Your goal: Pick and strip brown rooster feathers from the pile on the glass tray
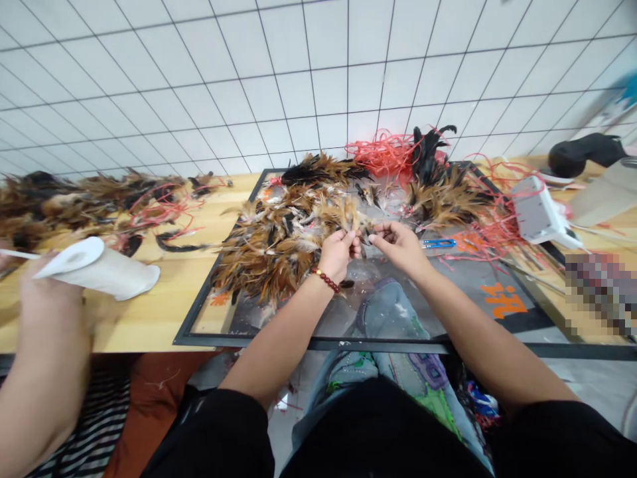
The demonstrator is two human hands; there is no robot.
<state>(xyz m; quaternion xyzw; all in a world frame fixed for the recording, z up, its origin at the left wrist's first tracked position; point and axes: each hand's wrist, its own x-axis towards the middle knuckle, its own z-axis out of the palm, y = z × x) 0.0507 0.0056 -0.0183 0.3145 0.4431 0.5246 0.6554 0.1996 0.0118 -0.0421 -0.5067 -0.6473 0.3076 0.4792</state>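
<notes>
My left hand, with a dark red bead bracelet at its wrist, is closed in a pinch on a feather at the right edge of a brown feather pile. Just to its right, my right hand has thumb and fingertips pinched together on what looks like a small dark feather. The gap between the two hands is narrow, and the fingers partly hide what they hold. Blue thread snips lie right of my right hand on the dark glass panel.
Tangled red plastic string and black feathers lie by the tiled wall. A brown feather bundle sits beyond the snips. A white device stands at right. At left, a co-worker's arm is beside a white roll.
</notes>
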